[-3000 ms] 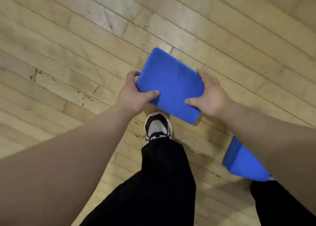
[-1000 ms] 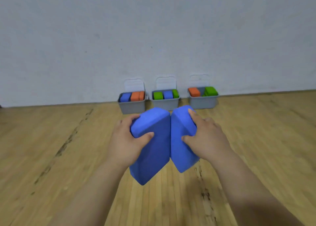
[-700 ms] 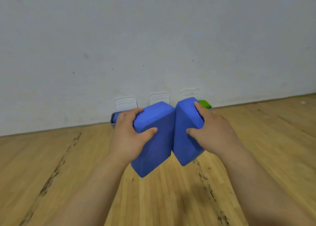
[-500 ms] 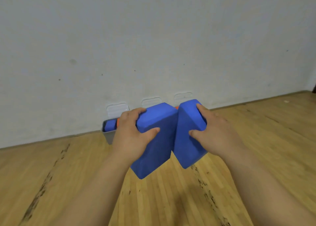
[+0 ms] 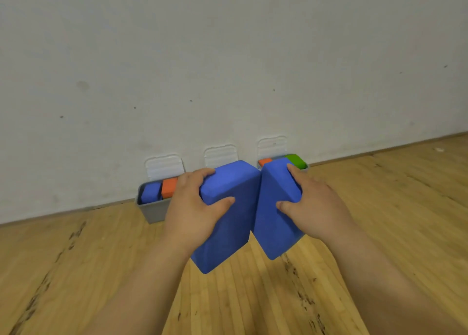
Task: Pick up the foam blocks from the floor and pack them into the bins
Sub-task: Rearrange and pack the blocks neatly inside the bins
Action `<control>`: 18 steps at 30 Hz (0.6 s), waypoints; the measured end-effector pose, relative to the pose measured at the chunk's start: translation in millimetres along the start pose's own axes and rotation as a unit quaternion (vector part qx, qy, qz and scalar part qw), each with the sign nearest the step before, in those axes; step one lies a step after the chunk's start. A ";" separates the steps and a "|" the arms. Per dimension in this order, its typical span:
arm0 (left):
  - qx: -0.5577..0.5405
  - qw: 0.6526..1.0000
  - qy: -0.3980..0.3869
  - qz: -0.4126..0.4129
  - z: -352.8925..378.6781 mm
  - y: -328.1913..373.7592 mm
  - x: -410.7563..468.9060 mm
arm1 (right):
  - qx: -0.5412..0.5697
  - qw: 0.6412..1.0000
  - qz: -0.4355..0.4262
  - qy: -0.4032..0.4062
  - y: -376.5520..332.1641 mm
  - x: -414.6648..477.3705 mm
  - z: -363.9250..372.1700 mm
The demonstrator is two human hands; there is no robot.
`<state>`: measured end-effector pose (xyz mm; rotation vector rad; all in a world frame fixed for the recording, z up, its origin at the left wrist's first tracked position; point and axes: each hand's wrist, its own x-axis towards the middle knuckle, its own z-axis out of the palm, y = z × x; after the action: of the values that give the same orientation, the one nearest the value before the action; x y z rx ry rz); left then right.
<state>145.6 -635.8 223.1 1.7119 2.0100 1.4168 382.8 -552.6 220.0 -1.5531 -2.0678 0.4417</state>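
Head view: two blue foam blocks in the hands, bins ahead at 12 o'clock.

Grips the left block [image 5: 228, 223] with the left hand [image 5: 195, 213], thumb across the near face and fingers curled over the top edge; grips the right block [image 5: 276, 208] with the right hand [image 5: 314, 208] the same way. Holds both clear of the floor [image 5: 101, 271], long axes running from 6 toward 12 and tilted up, inner edges touching near the top. Faces grey bins against the wall: left bin [image 5: 154, 210] at 11 o'clock, with blue and orange blocks standing inside; right bin [image 5: 305, 169] at 1 o'clock, showing orange and green. Cannot see any middle bin behind the held blocks. Probably calls for lowering each block end-first into a gap, left hand nearer the left bin, right hand nearer the right.
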 end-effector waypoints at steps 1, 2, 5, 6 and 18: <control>0.001 1.000 -0.001 -0.007 14.4 -5.0 18.8 | 0.002 1.000 0.000 -0.006 7.4 25.2 4.1; 0.003 1.000 -0.002 -0.015 28.2 -9.4 37.3 | 0.002 1.000 -0.002 -0.013 14.2 49.9 6.2; -0.001 0.999 -0.002 -0.040 64.4 -18.1 89.3 | 0.004 0.999 -0.013 -0.035 31.5 118.6 6.1; -0.001 0.999 -0.001 -0.046 74.6 -20.7 106.0 | 0.006 0.999 -0.015 -0.041 36.6 140.2 5.2; -0.018 0.997 -0.063 -0.044 218.9 -101.2 306.7 | 0.002 0.996 0.065 -0.068 110.9 351.1 54.3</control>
<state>110.0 -251.4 166.7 1.6335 1.9554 1.2764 363.9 -182.3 187.3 -1.7049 -2.0701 0.6140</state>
